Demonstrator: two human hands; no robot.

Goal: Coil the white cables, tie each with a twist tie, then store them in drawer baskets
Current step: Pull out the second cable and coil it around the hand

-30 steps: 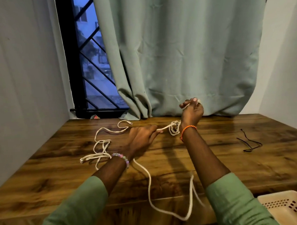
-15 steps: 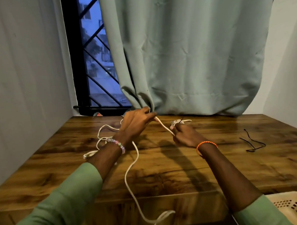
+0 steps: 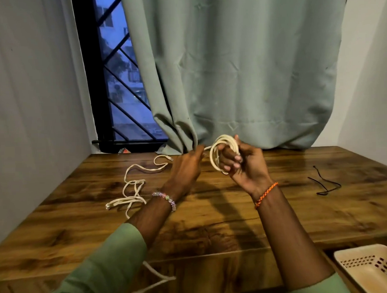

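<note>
While right hand (image 3: 243,166) grips coil (image 3: 223,152), left hand (image 3: 186,166) feeds cable.

No text, label, brand, number or sign can be read anywhere in the head view. No lettering is shown on any surface in sight.
</note>
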